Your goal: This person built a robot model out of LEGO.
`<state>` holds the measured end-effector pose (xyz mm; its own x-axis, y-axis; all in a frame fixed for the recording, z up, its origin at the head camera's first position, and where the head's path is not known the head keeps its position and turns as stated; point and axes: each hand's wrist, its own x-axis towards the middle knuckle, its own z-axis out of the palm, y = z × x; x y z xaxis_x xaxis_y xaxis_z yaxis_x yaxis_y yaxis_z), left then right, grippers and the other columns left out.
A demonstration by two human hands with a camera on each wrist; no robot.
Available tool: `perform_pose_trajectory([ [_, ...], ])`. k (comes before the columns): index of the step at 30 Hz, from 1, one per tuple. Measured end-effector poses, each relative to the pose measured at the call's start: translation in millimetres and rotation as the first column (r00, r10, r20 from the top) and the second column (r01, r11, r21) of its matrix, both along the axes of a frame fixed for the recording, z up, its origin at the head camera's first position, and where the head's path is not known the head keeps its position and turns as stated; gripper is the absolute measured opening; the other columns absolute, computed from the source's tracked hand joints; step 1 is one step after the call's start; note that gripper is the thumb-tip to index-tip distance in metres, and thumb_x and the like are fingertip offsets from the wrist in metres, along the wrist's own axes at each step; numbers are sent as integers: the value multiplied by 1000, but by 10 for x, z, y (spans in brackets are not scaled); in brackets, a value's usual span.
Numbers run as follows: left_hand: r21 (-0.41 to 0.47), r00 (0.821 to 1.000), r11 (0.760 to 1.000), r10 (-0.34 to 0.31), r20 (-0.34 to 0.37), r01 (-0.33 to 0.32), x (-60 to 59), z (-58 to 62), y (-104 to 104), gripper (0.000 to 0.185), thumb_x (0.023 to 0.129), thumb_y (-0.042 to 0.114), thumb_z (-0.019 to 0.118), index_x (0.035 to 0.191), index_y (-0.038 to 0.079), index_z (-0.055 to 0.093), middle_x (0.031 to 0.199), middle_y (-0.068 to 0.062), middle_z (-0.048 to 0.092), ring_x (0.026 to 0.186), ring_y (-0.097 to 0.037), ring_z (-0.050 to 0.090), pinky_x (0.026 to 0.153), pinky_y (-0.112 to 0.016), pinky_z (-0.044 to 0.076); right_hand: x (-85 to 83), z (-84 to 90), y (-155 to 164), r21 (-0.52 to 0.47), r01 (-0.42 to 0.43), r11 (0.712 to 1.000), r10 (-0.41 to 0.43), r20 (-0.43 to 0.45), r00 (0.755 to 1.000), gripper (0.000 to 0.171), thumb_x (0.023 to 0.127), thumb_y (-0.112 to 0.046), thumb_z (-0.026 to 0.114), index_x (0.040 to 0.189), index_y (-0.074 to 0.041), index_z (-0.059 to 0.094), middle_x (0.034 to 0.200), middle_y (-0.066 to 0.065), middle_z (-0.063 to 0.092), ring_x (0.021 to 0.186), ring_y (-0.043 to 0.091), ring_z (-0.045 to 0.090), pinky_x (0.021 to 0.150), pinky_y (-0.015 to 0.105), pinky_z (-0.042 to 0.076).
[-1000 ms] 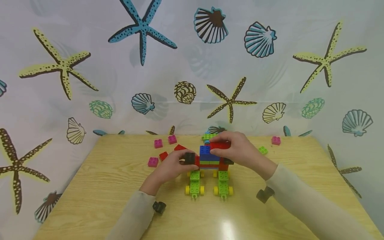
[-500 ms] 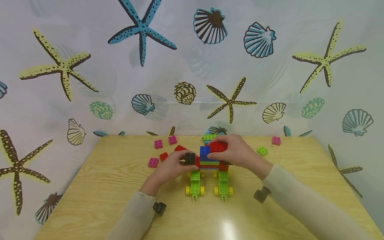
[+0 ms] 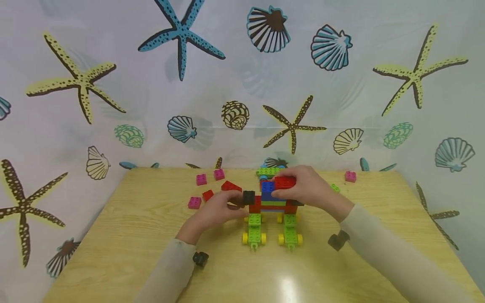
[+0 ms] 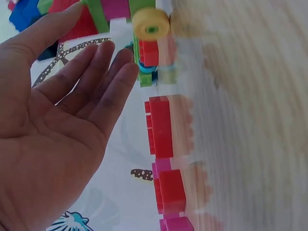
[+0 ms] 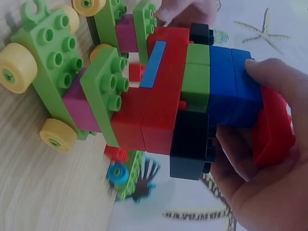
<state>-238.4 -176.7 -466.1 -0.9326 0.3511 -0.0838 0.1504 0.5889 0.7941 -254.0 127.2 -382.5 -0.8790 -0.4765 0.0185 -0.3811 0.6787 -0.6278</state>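
Observation:
A toy brick vehicle (image 3: 273, 208) stands on the table on two green wheeled bases (image 5: 53, 55) with yellow wheels. Red, green and blue bricks stack up its middle, and a black brick (image 5: 190, 144) sits at each end. My right hand (image 3: 307, 187) pinches the blue bricks (image 5: 236, 86) on top, thumb in front and fingers behind. A loose-looking red brick (image 5: 274, 137) lies tilted under that palm beside them. My left hand (image 3: 217, 208) is at the vehicle's left end, its thumb tip close to the red and green bricks. Its fingers (image 4: 103, 96) stretch out relaxed, holding nothing.
Several pink bricks (image 3: 195, 202) and red bricks (image 3: 231, 186) lie at the back left of the wooden table (image 3: 144, 235). A green wheeled piece (image 3: 270, 171) stands behind the vehicle. One pink brick (image 3: 350, 176) is at the back right, close to a patterned cloth backdrop (image 3: 242, 75).
The vehicle has shifted slightly to the right with my right hand on it. My left hand has stayed nearly in place, leaving its fingers less over the vehicle's left end.

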Motion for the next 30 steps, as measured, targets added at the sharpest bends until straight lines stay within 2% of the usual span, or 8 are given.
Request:
perform_pose_trajectory([
  [5, -21, 999, 1000, -18, -49, 17, -24, 0, -110, 44, 103, 28, 84, 142, 12, 74, 135, -7, 78, 126, -25, 71, 116, -51, 61, -3, 6, 245, 3, 18, 1000, -18, 15, 1000, 58, 99, -42, 85, 145, -8, 73, 142, 14, 76, 124, 33, 70, 108, 55, 63],
  [8, -46, 996, 999, -24, -82, 20, -83, -8, -189, 41, 106, 28, 80, 141, 10, 74, 135, -9, 77, 126, -27, 70, 116, -52, 61, 8, 3, 391, 2, 45, 999, -45, 27, 999, 56, 99, -41, 85, 144, -10, 74, 142, 15, 76, 123, 34, 70, 104, 52, 65],
  [11, -81, 994, 997, 3, -109, -12, -163, -11, -265, 37, 107, 30, 78, 138, 11, 75, 134, -7, 77, 126, -27, 69, 116, -52, 61, 16, -3, 512, -2, 63, 998, -62, 43, 997, 53, 99, -41, 85, 142, -12, 75, 137, 15, 76, 117, 33, 70, 96, 47, 67],
  [17, -127, 982, 990, 27, -189, -52, -361, 1, -367, 34, 108, 26, 77, 136, 7, 75, 134, -11, 77, 128, -33, 70, 115, -55, 60, 41, -5, 674, 6, 73, 997, -73, 41, 997, 54, 99, -43, 85, 142, -13, 75, 139, 16, 75, 118, 33, 69, 93, 42, 66],
  [23, -153, 981, 984, 62, -185, -91, -545, -18, -357, 43, 107, 25, 77, 145, 5, 69, 147, -14, 70, 143, -40, 62, 125, -59, 52, 63, -27, 761, 6, 94, 996, -95, 44, 995, 53, 99, -42, 85, 143, -14, 74, 140, 16, 74, 118, 33, 68, 92, 41, 66],
  [26, -189, 981, 978, 47, -186, -83, -614, -50, -333, 46, 106, 23, 78, 147, 4, 67, 153, -17, 66, 148, -42, 58, 130, -60, 47, 65, -33, 770, 4, 97, 995, -97, 53, 994, 54, 100, -42, 85, 144, -13, 73, 140, 16, 74, 117, 33, 69, 92, 42, 67],
  [30, -223, 985, 973, 19, -169, -57, -670, -89, -290, 49, 105, 19, 79, 149, 3, 66, 154, -18, 65, 145, -41, 59, 130, -58, 46, 66, -34, 774, 8, 104, 994, -105, 49, 993, 54, 100, -41, 85, 144, -13, 73, 139, 16, 74, 116, 33, 69, 91, 41, 67],
])
